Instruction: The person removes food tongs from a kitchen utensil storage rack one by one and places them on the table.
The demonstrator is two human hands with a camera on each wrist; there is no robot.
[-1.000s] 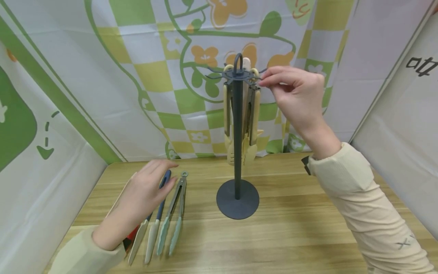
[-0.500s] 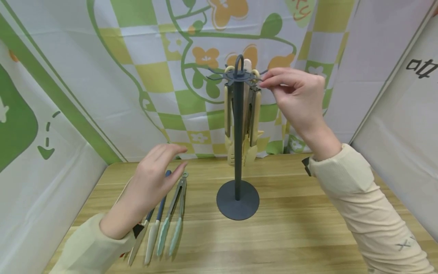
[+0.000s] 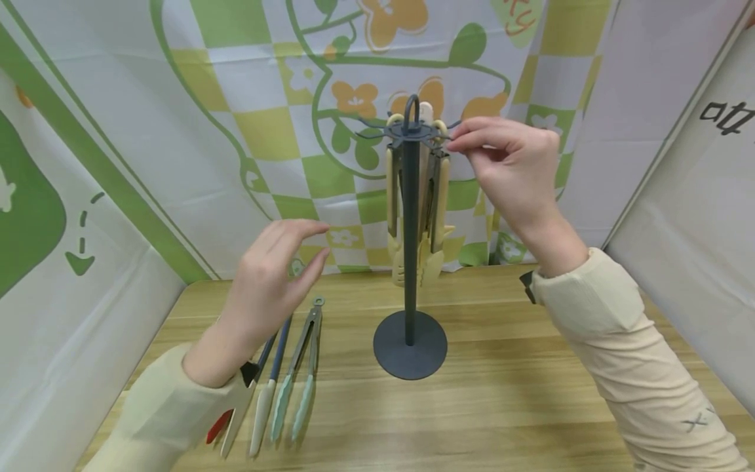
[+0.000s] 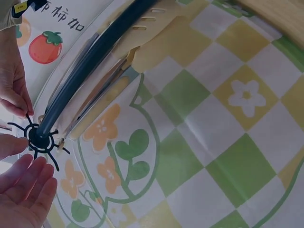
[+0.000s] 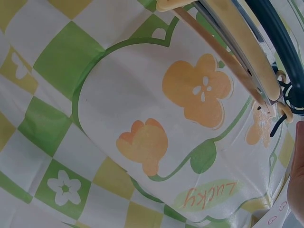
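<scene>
My right hand [image 3: 513, 164] pinches the tip of a hook at the top of a dark grey utensil stand [image 3: 411, 262]. Two cream-and-metal tongs [image 3: 438, 203] hang from the stand's far side, beside a pale-handled utensil [image 3: 426, 115]. In the right wrist view, tongs [image 5: 237, 42] hang close to my hand. Left of the pole, my left hand [image 3: 271, 275] is raised over the table with its fingers extended, thumb apart, and nothing in it. The left wrist view shows my left fingers [image 4: 28, 190] overlapping the ring of hooks [image 4: 40, 138].
On the table's left lie teal-tipped tongs [image 3: 305, 387], a blue-handled utensil with a pale end [image 3: 262, 419], another pale-ended one [image 3: 236, 426] and a red-ended item [image 3: 219, 426], partly under my left sleeve. A patterned cloth [image 3: 265, 131] hangs behind the wooden table [image 3: 501, 406].
My left hand has risen from over the utensils on the table and shifted right, towards the stand. My right hand stays pinching the hook.
</scene>
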